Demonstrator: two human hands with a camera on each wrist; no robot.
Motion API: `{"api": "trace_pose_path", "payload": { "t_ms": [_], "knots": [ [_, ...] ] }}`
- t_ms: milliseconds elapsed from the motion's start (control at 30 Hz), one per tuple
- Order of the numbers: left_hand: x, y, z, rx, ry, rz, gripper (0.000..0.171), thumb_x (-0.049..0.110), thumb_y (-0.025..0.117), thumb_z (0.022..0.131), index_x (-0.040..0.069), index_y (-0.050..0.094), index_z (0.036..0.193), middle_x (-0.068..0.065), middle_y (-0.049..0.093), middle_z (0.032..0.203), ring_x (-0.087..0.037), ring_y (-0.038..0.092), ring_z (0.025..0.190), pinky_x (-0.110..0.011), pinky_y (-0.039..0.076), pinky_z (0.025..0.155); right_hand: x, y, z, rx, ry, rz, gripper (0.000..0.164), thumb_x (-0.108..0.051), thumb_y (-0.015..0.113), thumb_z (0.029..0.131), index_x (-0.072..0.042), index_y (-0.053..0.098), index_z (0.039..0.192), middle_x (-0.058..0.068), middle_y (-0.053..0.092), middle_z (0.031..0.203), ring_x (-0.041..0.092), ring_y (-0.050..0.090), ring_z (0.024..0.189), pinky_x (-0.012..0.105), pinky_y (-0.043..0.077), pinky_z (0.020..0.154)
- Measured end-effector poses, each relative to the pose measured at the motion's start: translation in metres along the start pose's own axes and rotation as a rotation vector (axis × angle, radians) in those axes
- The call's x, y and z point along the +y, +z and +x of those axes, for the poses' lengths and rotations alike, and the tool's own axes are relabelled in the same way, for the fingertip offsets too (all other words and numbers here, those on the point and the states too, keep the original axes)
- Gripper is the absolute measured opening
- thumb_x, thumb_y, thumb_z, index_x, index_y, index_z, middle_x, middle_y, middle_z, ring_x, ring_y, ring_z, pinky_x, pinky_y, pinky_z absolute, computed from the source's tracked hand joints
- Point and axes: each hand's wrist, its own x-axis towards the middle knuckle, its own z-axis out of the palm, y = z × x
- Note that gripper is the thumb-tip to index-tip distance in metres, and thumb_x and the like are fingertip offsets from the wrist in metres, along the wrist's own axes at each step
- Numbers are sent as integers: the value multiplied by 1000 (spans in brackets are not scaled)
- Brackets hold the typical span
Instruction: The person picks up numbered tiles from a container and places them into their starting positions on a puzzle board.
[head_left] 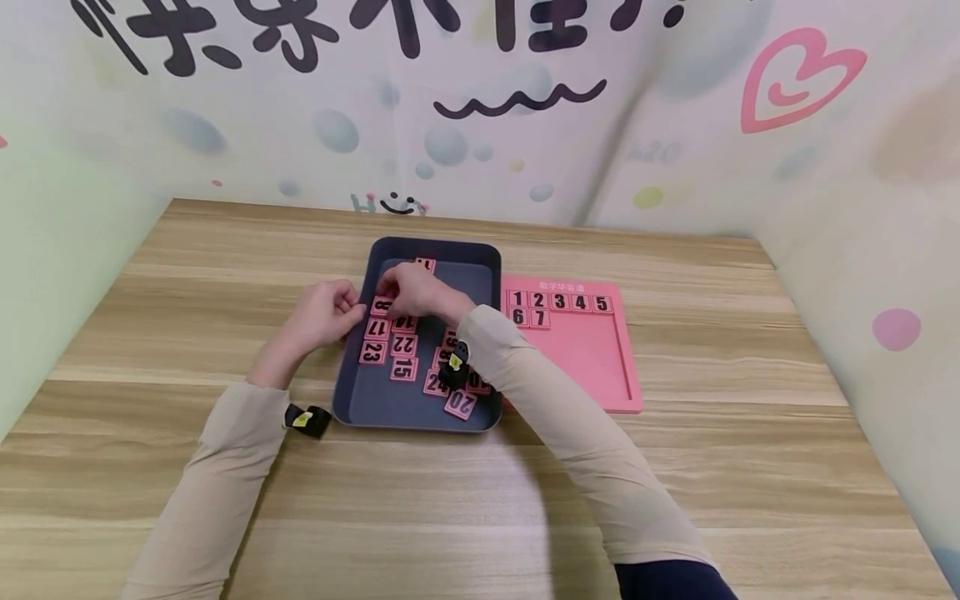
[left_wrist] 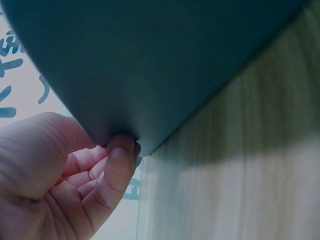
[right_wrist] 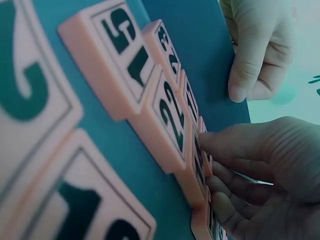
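Observation:
A dark blue tray (head_left: 375,407) holds several loose pink number tiles. At the tray's left rim, my left hand (head_left: 322,313) pinches the edge between thumb and curled fingers; the left wrist view shows the tray wall (left_wrist: 135,65) against the fingertips. My right hand (head_left: 415,290) reaches across into the tray's upper left, thumb and fingers at the 8 tile (head_left: 382,306). Just below lie the 17 tile (head_left: 377,328), the 23 tile (head_left: 372,352), the 22 tile (right_wrist: 171,117) and the 15 tile (right_wrist: 125,50). The right fingertips partly hide the tile between them.
Right of the tray lies a pink board (head_left: 573,362), with tiles 1 to 5 in its top row and 6 and 7 below. My right forearm crosses the tray's right side and hides some tiles. A printed wall (head_left: 480,167) rises behind the wooden table (head_left: 225,292).

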Motion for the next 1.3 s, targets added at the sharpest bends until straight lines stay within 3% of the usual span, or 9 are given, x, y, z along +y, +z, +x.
{"api": "trace_pose_path", "payload": {
  "t_ms": [200,467,733,967,1300],
  "knots": [
    [1,1,1,6,16,14,9,0,58,85,-4,56,78,-14,59,70,-13,51,55,-22,42,47,-1,2,-2,20,-5,-91,33,-11,70,83,-7,62,116,5,61,104,16,53,89,30,44,80],
    [2,1,2,-2,14,23,9,1,57,85,-4,55,78,-13,59,70,-14,51,55,-23,42,48,0,-6,-11,59,-31,-80,40,-10,69,82,-6,60,122,7,58,108,16,51,93,25,44,80],
    [4,1,1,-19,-9,-4,10,0,57,87,-4,55,78,-13,58,69,-11,50,51,-23,43,45,0,-21,-38,102,-62,-94,45,-13,68,83,-10,57,127,7,51,108,18,47,90,24,42,72],
    [4,2,0,-13,-21,-18,11,1,57,87,-5,54,78,-13,57,68,-13,51,51,-23,43,44,5,-32,-63,160,-86,-59,42,-15,71,81,-9,59,121,6,51,102,18,47,88,25,43,74],
    [3,2,-1,1,-26,2,10,0,57,86,-5,55,78,-15,58,71,-16,51,55,-24,44,46,17,-45,-94,232,-112,10,40,-6,72,77,-5,62,116,8,52,97,24,50,89,28,47,74]
  ]
}}
